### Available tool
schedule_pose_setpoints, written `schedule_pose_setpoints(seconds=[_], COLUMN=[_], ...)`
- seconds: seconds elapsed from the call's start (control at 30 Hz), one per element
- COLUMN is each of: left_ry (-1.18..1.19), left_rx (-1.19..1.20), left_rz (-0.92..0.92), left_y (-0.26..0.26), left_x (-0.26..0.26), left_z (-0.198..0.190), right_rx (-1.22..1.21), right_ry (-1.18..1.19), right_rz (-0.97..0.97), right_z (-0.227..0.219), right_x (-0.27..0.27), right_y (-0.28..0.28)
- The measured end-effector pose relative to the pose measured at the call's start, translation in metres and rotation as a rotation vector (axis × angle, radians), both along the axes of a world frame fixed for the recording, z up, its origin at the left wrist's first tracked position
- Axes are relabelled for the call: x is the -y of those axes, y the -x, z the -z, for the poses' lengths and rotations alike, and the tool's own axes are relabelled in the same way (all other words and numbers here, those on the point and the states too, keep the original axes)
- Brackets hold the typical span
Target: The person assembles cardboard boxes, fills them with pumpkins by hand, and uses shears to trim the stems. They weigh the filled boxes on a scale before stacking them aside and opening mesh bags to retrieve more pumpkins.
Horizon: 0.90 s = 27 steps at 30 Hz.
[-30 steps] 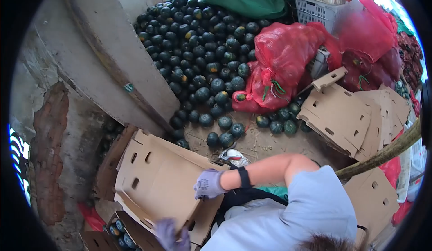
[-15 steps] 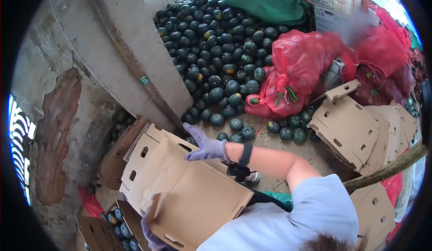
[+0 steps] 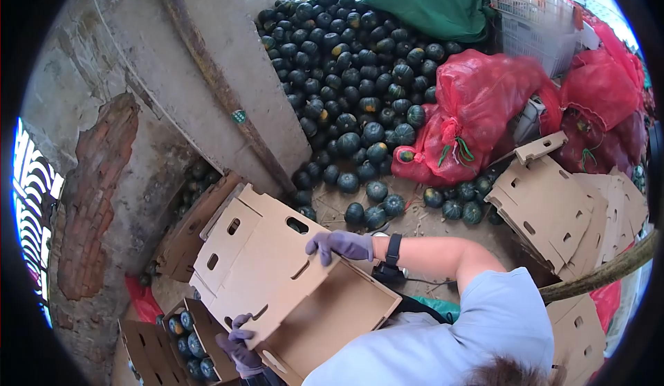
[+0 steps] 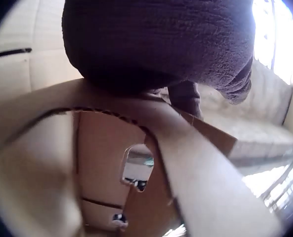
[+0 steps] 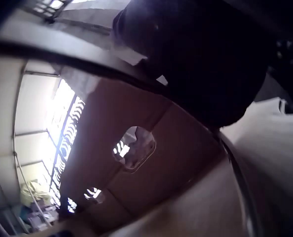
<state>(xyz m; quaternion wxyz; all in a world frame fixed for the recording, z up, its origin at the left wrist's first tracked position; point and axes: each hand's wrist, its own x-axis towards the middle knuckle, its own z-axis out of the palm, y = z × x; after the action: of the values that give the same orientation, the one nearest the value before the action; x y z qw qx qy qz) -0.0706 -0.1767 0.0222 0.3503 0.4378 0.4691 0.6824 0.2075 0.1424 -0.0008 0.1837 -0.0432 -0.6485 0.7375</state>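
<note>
Squashes [image 3: 346, 81] heaped beyond carton [image 3: 277, 275], red sacks [image 3: 477, 109] right

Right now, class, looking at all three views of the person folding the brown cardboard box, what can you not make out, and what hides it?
- Head view: left hand palm, hidden behind the brown cardboard box.
- Left wrist view: the fingertips, covered by the purple glove and a cardboard edge.
- Right wrist view: right hand, a dark backlit shape.
- Head view: open carton of dark green squashes, cut off by the lens edge.
</note>
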Motion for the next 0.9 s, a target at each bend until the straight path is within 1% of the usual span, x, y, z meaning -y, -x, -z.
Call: schedule_pose_setpoints(seconds=[0.03,0.1,0.13,0.17,0.2,0.23,0.27,0.37,0.4,0.5,0.53,0.6,0.63,0.67,0.7,0.73,0.77,0.8,0.83,0.9], left_ry=[0.123,0.506,0.445,0.382,0.569,0.757,0.759,0.995,1.009,1.210,0.929,0.393,0.314,0.338,0.354,0.362,0.373,0.442,0.548,0.586], left_rx=[-0.110,-0.522,-0.751,-0.979,-1.189,-1.394,-1.478,-1.735,-1.778,-1.756,-1.599,-1.241,-1.170,-0.986,-0.922,-0.844,-0.894,-0.788,-0.548,-0.381], left_rz=[-0.074,-0.155,-0.089,-0.019,0.098,0.225,0.263,0.360,0.297,0.329,0.272,0.142,0.012,-0.166,-0.327,-0.483,-0.606,-0.710,-0.737,-0.755], left_y=[0.000,-0.009,-0.018,-0.023,-0.023,-0.018,-0.013,-0.013,-0.012,-0.032,-0.029,-0.013,-0.004,0.004,0.011,0.017,0.021,0.032,0.040,0.047], left_x=[0.003,-0.015,-0.025,-0.036,-0.049,-0.060,-0.069,-0.089,-0.090,-0.098,-0.090,-0.075,-0.065,-0.050,-0.031,-0.011,0.011,0.031,0.047,0.068], left_z=[0.006,-0.021,-0.048,-0.068,-0.078,-0.081,-0.071,-0.050,-0.040,-0.065,-0.071,-0.081,-0.085,-0.088,-0.090,-0.092,-0.093,-0.074,-0.055,-0.020], right_rx=[0.074,0.049,0.130,0.269,0.409,0.550,0.424,0.784,0.746,0.661,0.587,0.577,0.638,0.580,0.726,0.855,0.823,0.902,0.643,0.723], right_ry=[-0.105,-0.854,-0.906,-1.074,-1.234,-1.391,-1.498,-1.682,-1.735,-1.633,-1.559,-1.401,-1.251,-1.181,-1.060,-0.684,-0.589,-0.474,-0.372,-0.236], right_rz=[-0.043,0.123,0.112,-0.029,-0.175,-0.323,-0.257,-0.482,-0.325,-0.213,-0.201,-0.198,-0.207,-0.075,0.018,0.113,0.271,0.412,0.515,0.722], right_z=[0.003,-0.027,-0.042,-0.065,-0.089,-0.099,-0.096,-0.091,-0.063,-0.061,-0.064,-0.070,-0.088,-0.069,-0.080,-0.077,-0.054,-0.034,-0.003,0.024], right_x=[-0.005,0.010,0.012,0.012,0.013,0.016,0.019,0.032,0.032,0.028,0.023,0.001,-0.011,-0.034,-0.046,-0.064,-0.087,-0.107,-0.125,-0.149], right_y=[-0.002,0.010,0.014,0.024,0.036,0.043,0.044,0.078,0.085,0.072,0.063,0.038,0.015,-0.008,-0.031,-0.056,-0.079,-0.093,-0.110,-0.114])
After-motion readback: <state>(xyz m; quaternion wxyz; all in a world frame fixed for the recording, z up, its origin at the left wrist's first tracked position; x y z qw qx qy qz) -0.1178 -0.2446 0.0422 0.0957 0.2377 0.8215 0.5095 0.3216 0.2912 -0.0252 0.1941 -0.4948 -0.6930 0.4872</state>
